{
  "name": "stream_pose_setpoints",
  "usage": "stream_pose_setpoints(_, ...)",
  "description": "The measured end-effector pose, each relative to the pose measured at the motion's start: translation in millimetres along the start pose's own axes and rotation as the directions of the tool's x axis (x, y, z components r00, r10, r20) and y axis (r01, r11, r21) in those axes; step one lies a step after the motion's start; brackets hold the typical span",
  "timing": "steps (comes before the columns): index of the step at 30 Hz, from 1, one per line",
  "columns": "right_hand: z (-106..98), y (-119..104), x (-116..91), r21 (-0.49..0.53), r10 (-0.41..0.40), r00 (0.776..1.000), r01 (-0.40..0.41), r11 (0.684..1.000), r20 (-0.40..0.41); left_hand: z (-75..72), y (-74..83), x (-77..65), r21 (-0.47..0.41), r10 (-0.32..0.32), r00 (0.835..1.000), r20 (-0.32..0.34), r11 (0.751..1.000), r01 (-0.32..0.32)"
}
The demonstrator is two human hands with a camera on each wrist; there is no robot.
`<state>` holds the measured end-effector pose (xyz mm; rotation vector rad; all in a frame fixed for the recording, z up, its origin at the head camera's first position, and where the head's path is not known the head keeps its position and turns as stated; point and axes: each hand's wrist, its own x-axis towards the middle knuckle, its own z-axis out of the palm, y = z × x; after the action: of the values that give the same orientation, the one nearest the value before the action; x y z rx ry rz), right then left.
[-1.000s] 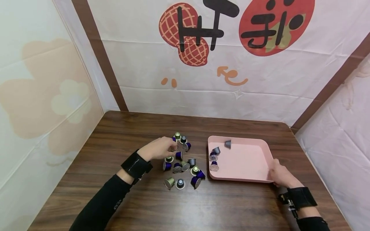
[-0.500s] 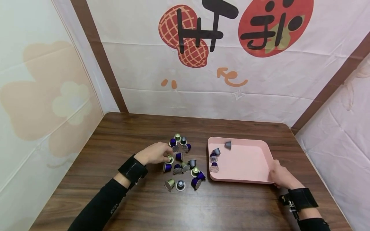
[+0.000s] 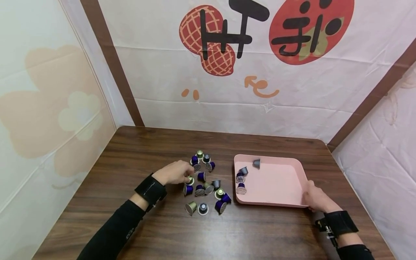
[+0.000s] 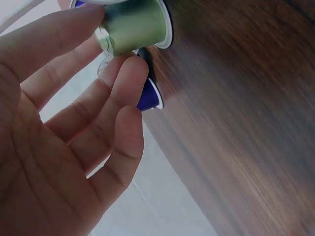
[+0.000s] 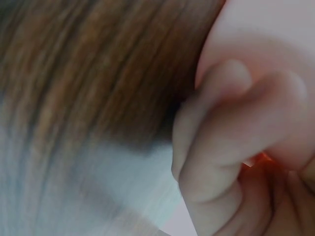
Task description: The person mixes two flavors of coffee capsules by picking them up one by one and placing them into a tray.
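Observation:
My left hand [image 3: 173, 172] is among loose coffee capsules on the wooden table. Its thumb and fingertips pinch a green coffee capsule [image 4: 140, 27], which the head view shows partly covered by the fingers. A blue capsule [image 4: 148, 97] shows behind the fingertips in the left wrist view. My right hand [image 3: 317, 196] grips the right rim of a shallow pink tray [image 3: 276, 200], fingers curled over the edge in the right wrist view [image 5: 231, 132]. Inside the tray, along its left side and back, lie several capsules, among them a grey one [image 3: 256, 163].
Several more capsules are scattered left of the tray, including a green one [image 3: 190, 207] and a silver-blue one [image 3: 203, 208] nearest the front. Others, such as a blue one [image 3: 212, 166], lie towards the back. A printed cloth [image 3: 208, 115] hangs behind the table [image 3: 260, 231].
My left hand has moved slightly left and nearer from the back capsules, uncovering a blue one, and come onto the green coffee capsule. My right hand has stayed on the tray.

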<state>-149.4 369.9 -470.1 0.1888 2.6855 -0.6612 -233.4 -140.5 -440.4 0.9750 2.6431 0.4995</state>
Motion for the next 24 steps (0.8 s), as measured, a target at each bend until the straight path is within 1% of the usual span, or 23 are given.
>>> stream_pose_setpoints(3, -1, 0, 0, 0.003, -0.012, 1.0, 0.012, 1.0, -0.001, -1.1, -2.4, 0.8, 0.001, -0.023, 1.0, 0.001, 1.0, 0.023)
stream_pose_setpoints(6, 0, 1, 0, 0.004, -0.028, 1.0, 0.028, 1.0, -0.011, -1.8, -5.2, -0.2, 0.013, -0.06, 0.998, 0.003, 0.998, 0.059)
stream_pose_setpoints(10, 1, 3, 1, 0.009, -0.033, 0.999, 0.033, 0.999, -0.013, -4.2, -9.2, -3.3, 0.009, -0.086, 0.996, 0.022, 0.996, 0.086)
stream_pose_setpoints(13, 2, 3, 1, 0.008, -0.025, 1.0, 0.025, 1.0, -0.008, -5.1, -12.6, -5.2, 0.005, -0.095, 0.995, 0.032, 0.995, 0.095)
stream_pose_setpoints(16, 1, 2, 1, -0.001, -0.002, 1.0, 0.002, 1.0, 0.0, -1.9, -16.7, -6.2, 0.016, -0.11, 0.993, 0.039, 0.994, 0.109)
stream_pose_setpoints(20, 0, 0, 1, -0.012, 0.025, 1.0, -0.025, 1.0, 0.015, 3.6, -21.5, -8.8, 0.022, -0.116, 0.993, 0.026, 0.993, 0.115)
stream_pose_setpoints(24, -1, -1, 1, -0.005, 0.018, 1.0, -0.018, 1.0, 0.015, 5.1, -25.3, -8.7, 0.027, -0.114, 0.993, -0.017, 0.993, 0.115)
